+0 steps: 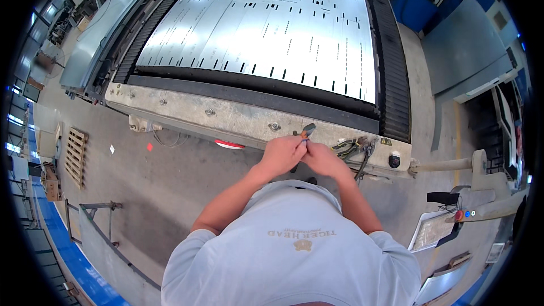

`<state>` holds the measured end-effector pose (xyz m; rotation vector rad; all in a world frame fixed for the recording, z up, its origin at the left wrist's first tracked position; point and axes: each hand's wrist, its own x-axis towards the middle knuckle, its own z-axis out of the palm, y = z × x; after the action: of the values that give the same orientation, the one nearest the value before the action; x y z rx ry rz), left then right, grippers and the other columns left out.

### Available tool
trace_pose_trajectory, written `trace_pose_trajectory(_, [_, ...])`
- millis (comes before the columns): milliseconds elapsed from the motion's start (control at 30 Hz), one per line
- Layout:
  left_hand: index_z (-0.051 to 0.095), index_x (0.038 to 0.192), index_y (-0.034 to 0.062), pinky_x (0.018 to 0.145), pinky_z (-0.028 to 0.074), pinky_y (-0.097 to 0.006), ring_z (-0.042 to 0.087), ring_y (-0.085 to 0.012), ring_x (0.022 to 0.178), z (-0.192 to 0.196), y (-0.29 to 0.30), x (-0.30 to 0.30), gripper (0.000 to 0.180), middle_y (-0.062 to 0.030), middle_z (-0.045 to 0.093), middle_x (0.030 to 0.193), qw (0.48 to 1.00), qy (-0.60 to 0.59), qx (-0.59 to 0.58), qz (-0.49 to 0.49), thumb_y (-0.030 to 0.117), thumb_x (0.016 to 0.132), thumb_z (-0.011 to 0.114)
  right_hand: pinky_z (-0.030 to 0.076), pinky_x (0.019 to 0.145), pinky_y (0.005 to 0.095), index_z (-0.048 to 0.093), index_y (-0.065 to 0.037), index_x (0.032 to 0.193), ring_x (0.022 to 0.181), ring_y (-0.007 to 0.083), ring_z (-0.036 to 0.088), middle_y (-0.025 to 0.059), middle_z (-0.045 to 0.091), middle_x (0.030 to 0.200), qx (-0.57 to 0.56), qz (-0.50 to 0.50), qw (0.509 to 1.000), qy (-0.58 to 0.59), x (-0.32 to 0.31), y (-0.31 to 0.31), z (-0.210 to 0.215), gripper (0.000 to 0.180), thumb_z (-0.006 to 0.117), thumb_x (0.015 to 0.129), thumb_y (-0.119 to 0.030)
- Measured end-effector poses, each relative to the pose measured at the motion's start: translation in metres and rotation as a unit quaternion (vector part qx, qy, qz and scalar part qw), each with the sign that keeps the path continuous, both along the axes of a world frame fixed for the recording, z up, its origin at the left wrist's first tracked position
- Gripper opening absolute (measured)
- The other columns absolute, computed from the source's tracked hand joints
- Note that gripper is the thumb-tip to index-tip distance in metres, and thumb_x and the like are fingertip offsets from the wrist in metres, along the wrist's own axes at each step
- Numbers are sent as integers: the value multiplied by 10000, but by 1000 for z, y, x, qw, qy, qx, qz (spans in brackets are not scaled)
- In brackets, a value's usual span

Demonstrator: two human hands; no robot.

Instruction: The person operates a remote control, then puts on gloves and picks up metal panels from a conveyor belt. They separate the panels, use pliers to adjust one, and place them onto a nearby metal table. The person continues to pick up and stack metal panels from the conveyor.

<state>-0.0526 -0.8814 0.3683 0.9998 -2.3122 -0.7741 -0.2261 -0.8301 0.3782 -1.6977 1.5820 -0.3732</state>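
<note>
My left hand (282, 155) and my right hand (322, 160) meet in front of my body, close to the near edge of the machine bed (238, 114). Both have curled, closed fingers, with the fingertips together. A small dark grey and orange tool (307, 130) sticks up just beyond the fingertips; its kind is not clear, nor which hand bears it. Something small and bluish shows between the fingers, mostly hidden. Right of my right hand, pliers with yellow-green and black handles (347, 147) lie on the bed's edge, near a dark metal tool (365, 158).
A large perforated sheet of shiny metal (255, 39) covers the bed. Bolts stud its pale front rail, and a red-and-white piece (229, 144) sits at its lower edge. A wooden pallet (75, 157) and a metal frame (102, 221) stand left. At right is a control arm with buttons (467, 214).
</note>
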Motion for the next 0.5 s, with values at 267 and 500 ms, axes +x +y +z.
trace_pose_trajectory(267, [646, 796, 41, 660, 530, -518, 673, -400, 740, -32, 29, -3, 267, -189, 679, 812, 998, -52, 11, -18, 253, 940, 571, 452, 1054, 398, 606, 28, 1257, 1161, 257, 629, 120, 680, 1229, 100, -258, 562, -780, -14, -56, -27, 429, 559, 965, -282])
trace_pose_trajectory(500, [632, 825, 28, 650, 496, -501, 639, -408, 739, -3, 6, 9, 273, -175, 638, 776, 996, 57, 33, 61, 248, 971, 563, 492, 894, 337, 655, -9, 1193, 987, 179, 623, 63, 662, 1083, 40, -269, 738, -618, 2, -45, -71, 303, 539, 965, -172])
